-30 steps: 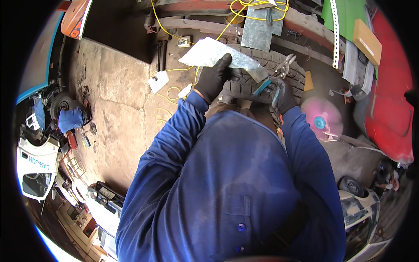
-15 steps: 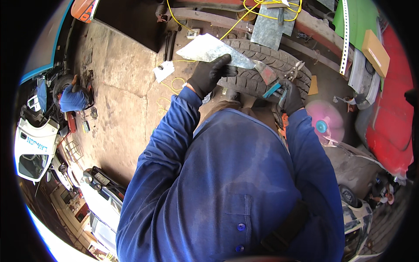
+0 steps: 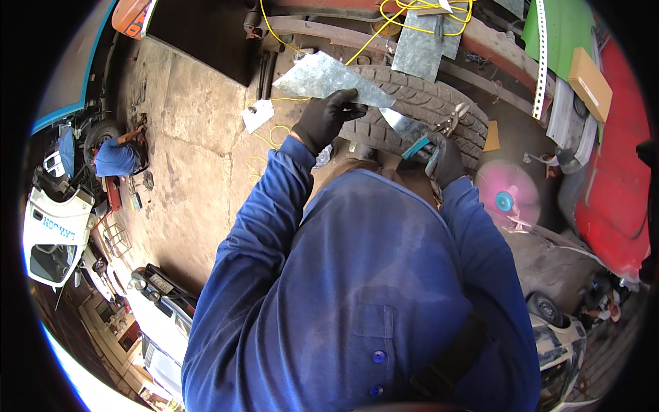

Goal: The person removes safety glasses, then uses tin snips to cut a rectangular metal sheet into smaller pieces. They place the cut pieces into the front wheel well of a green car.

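My left hand, in a black glove, is closed on the lower edge of a pointed piece of sheet metal, thumb and fingers pinching it. The sheet is held above a large tyre. My right hand, also gloved, is closed round teal-handled snips; their metal jaws point away from me. A small shiny triangular metal piece extends from beside the right hand toward the sheet's tip. Whether the fingers also hold this piece is hidden.
Flat grey sheets and a yellow cable lie beyond the tyre. A pink fan stands at right, near a red panel. Another person crouches by a wheel at far left.
The large sheet has tilted and no longer glares white. The right hand has turned and shifted slightly left with the snips; the small triangular piece has swung lower and leftward.
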{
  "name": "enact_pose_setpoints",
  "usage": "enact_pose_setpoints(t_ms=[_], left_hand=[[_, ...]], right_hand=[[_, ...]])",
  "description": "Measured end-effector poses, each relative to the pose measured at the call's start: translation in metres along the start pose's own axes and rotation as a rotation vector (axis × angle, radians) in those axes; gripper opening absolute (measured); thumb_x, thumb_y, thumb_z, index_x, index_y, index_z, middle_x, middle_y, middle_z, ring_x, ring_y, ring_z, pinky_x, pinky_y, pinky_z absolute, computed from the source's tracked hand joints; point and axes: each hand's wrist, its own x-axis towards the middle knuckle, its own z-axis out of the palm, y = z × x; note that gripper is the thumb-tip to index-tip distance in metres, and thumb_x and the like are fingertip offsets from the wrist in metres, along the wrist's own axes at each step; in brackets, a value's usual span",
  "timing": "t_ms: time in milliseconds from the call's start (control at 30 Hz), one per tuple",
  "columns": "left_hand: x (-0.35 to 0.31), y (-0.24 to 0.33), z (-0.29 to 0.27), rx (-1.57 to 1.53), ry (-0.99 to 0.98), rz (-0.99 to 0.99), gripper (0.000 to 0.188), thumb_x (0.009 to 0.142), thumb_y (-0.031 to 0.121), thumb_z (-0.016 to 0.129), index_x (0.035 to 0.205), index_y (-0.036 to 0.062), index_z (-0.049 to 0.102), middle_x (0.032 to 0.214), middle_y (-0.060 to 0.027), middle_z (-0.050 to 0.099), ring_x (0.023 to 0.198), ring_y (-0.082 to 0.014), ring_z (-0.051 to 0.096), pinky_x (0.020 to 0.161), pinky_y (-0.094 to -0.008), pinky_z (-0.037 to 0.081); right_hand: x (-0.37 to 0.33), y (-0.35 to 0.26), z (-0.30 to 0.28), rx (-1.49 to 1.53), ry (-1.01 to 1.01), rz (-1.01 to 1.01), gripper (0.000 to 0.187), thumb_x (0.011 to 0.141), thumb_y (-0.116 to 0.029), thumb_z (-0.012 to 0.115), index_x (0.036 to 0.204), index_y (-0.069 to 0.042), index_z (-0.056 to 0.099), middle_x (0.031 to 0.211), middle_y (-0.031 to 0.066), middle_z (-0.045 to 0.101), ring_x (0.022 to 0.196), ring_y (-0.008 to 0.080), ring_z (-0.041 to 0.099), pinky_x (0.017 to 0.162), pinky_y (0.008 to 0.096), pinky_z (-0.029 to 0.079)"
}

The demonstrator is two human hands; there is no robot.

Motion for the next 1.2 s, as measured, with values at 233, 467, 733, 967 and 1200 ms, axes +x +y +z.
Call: enact_pose_setpoints(t_ms=[233,467,733,967,1200], left_hand=[[0.006,0.004,-0.005,-0.948,-0.178,-0.057,0.03,0.118,0.019,0.053,0.139,-0.001,0.059,0.135,-0.0216,0.07,0.127,-0.0465,0.073,0.114,-0.0588,0.058],[0.018,0.027,-0.026,-0.669,-0.195,-0.084,0.043,0.117,0.034,0.058,0.137,-0.003,0.064,0.127,-0.0173,0.073,0.116,-0.0347,0.077,0.105,-0.05,0.061],[0.032,0.071,-0.037,0.301,-0.164,0.359,0.03,0.11,0.017,0.067,0.135,0.0005,0.071,0.12,-0.015,0.077,0.105,-0.0283,0.078,0.096,-0.042,0.061],[0.031,0.109,-0.034,0.698,0.06,0.496,0.042,0.09,-0.001,0.081,0.132,0.0048,0.073,0.116,-0.0189,0.08,0.104,-0.0394,0.079,0.092,-0.0438,0.064],[0.041,0.111,-0.032,0.125,0.09,0.179,0.035,0.119,0.022,0.05,0.132,-0.0059,0.068,0.121,-0.0187,0.079,0.11,-0.0277,0.079,0.102,-0.0428,0.063]], right_hand=[[-0.057,-0.029,-0.013,-0.155,-0.045,-0.025,0.029,0.107,-0.025,0.067,0.121,-0.001,0.076,0.114,0.0134,0.075,0.112,0.0249,0.075,0.103,0.0398,0.059],[-0.131,-0.085,-0.014,-0.308,-0.401,-0.177,0.037,0.104,-0.01,0.068,0.134,0.01,0.06,0.13,0.022,0.072,0.116,0.0336,0.074,0.104,0.0458,0.061],[-0.162,-0.039,-0.031,-0.411,-0.445,-0.036,0.053,0.118,-0.042,0.056,0.141,0.006,0.057,0.128,0.0133,0.074,0.124,0.0189,0.071,0.114,0.0337,0.052],[-0.173,-0.047,-0.023,-0.386,-0.497,-0.043,0.053,0.117,-0.039,0.057,0.149,0.004,0.06,0.145,0.0152,0.069,0.133,0.02,0.066,0.118,0.0373,0.049],[-0.206,-0.107,0.032,-0.847,-0.305,-0.097,0.047,0.1,-0.012,0.067,0.145,0.001,0.066,0.133,0.0116,0.076,0.117,0.021,0.073,0.105,0.0378,0.056]])
